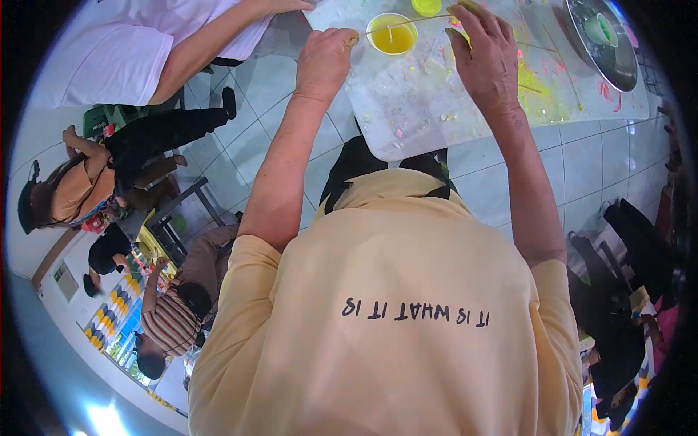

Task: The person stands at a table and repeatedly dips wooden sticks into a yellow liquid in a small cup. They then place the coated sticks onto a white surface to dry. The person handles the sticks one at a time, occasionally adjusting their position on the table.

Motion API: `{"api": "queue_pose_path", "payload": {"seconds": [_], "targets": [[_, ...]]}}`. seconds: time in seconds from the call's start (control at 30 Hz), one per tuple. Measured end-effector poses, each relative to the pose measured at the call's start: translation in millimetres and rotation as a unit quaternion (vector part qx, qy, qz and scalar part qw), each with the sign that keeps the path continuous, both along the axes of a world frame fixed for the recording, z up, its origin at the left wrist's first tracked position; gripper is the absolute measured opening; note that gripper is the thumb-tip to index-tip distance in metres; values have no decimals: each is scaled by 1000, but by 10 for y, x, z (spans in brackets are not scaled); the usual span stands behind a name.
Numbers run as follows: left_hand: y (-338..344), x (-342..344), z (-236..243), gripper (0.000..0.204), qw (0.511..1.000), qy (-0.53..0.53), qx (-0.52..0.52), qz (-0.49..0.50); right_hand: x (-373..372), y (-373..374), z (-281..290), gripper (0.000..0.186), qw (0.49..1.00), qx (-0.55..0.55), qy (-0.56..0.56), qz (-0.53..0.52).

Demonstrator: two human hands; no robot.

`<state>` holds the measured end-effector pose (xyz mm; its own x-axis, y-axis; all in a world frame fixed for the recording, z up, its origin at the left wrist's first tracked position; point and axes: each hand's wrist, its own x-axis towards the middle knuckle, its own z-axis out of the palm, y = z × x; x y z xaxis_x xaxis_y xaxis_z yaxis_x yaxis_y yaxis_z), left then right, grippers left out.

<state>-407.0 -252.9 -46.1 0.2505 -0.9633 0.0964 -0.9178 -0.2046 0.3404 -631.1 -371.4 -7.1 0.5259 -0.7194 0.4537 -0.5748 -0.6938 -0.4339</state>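
Note:
My left hand (323, 62) pinches the left end of a thin light stick (407, 23), which crosses just over a white cup (393, 51) of yellow liquid. A pale upright strip like a wick (390, 35) stands in the liquid below the stick. The fingertips of my right hand (486, 62) grip the stick's other end, to the right of the cup. A small fluorescent yellow container (426, 7) sits behind the cup, and yellow and pink smears spread over the pale tabletop (392, 116) beside my right hand.
At upper left, a person in a white shirt (189, 58) rests an arm by the table. A metal basin (614, 69) holding a green cup (600, 30) sits at the table's right. Thin sticks lie near it. Several other people work at left and right over a tiled floor.

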Motion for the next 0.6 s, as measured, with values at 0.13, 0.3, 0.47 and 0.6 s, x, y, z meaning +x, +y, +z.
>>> {"api": "queue_pose_path", "payload": {"seconds": [0.13,0.3,0.47,0.6], "targets": [[-18,-13,-33,21,1000,11,-11,-10,45,-50,-52,35,999,38,25,11],[-35,-16,-60,21,1000,5,-16,-10,94,-60,-71,28,998,51,27,15],[-33,12,-25,21,1000,-6,-20,-19,144,-81,-123,21,999,47,10,21],[-19,20,-12,21,1000,-8,-11,-21,161,-98,-166,17,999,36,1,22]]}}
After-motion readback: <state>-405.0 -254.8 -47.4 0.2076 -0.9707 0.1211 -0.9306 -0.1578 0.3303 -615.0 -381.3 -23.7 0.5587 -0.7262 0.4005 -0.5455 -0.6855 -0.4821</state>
